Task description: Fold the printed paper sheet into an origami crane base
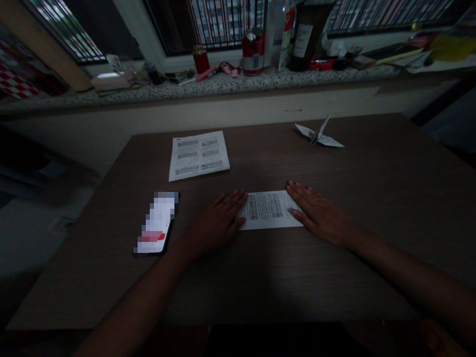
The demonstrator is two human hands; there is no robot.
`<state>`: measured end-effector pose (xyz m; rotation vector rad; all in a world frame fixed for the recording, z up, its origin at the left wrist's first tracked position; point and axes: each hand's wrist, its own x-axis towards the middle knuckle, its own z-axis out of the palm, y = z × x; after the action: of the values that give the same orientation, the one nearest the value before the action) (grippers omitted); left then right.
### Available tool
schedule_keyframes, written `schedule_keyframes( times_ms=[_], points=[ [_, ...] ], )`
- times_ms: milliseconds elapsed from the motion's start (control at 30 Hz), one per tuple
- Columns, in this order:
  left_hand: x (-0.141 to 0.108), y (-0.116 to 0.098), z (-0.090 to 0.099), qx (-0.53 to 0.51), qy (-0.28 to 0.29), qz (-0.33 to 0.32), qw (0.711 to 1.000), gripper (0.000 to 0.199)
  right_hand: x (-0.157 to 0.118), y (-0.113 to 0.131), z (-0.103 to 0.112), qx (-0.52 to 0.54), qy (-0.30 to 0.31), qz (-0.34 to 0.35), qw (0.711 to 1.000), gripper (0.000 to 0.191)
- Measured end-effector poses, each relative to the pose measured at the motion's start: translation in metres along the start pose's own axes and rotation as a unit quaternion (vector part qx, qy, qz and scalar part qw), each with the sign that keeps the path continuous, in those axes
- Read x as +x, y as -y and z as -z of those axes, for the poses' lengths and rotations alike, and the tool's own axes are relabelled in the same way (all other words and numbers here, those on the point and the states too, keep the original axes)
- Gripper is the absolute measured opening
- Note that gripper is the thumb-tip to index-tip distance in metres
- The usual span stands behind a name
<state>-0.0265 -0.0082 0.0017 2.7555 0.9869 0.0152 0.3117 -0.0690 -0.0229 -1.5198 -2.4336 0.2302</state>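
Note:
A strip of printed paper point(270, 210), apparently folded, lies flat on the dark wooden table. My left hand point(219, 218) rests on its left end, fingers stretched out along the top edge and thumb lower down. On the right end lies my right hand point(320, 210), also flat, with fingertips at the upper corner and the thumb on the paper. Both palms hide the strip's ends. Left of my left hand is a phone point(156, 223) with a lit, blurred screen.
Behind my left hand lies another printed sheet point(200, 155). A folded paper crane point(319, 136) stands at the back right of the table point(372, 198). Beyond the table, a stone windowsill point(223, 85) carries a red can point(253, 52), a dark tube point(308, 37) and other clutter.

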Motion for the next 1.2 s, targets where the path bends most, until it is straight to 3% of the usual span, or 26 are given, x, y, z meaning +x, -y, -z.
schedule_keyframes(
  times_ms=[300,433,633,900,1200],
  points=[
    [0.004,-0.006,0.013,0.011,-0.028,0.005,1.0,0.065,0.0,0.0,0.0,-0.006,-0.011,0.008,1.0,0.071],
    [0.007,-0.01,0.013,0.008,-0.043,-0.033,0.999,0.062,0.0,0.0,-0.001,0.0,-0.011,0.01,1.0,0.072],
    [0.01,-0.019,0.013,-0.017,0.002,-0.075,0.997,0.058,0.0,0.001,0.002,0.02,-0.016,0.008,1.0,0.069],
    [0.011,-0.026,0.011,0.01,-0.025,-0.021,0.999,0.062,0.003,0.002,0.011,0.079,-0.025,0.013,0.996,0.062],
    [0.013,-0.031,0.003,-0.004,-0.052,-0.018,0.998,0.076,0.004,0.004,0.009,0.076,0.018,0.121,0.99,0.057]
  ],
)
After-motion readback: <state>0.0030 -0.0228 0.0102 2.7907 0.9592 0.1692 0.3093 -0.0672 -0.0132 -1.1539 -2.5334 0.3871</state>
